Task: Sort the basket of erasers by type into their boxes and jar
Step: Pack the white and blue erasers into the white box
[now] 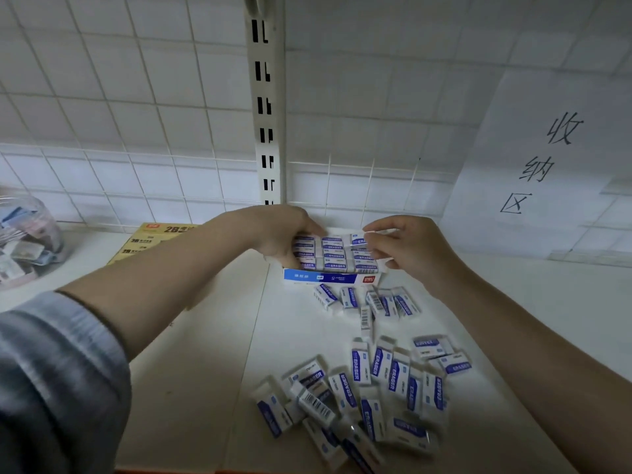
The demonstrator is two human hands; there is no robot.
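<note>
**Both hands at the blue eraser box on a white shelf**

The right hand (415, 249) pinches one wrapped eraser (359, 239) between thumb and fingertips at the back right corner of the blue box (330, 278). The left hand (278, 234) curls over the box's left end, thumb low on the near side and fingers over the back row; how tightly it holds cannot be told. The box sits open-topped at the back of the white shelf (205, 371), just in front of the wire grid back panel (136, 114), and holds tidy rows of white erasers with blue "ERASER" bands.

Just in front of the box lies a small cluster of loose erasers (369, 301); nearer the camera a larger heap of the same erasers (376, 388) sprawls, some showing barcodes.

To the left, a yellow box (150, 239) printed "2B" lies behind the left forearm, and a clear jar (25, 237) with mixed colourful erasers stands at the far left edge. A slotted upright post (265, 107) splits the back panel. A white paper sign (547, 159) with handwritten characters hangs on the right. A grey sleeve (51, 371) covers the left upper arm.
</note>
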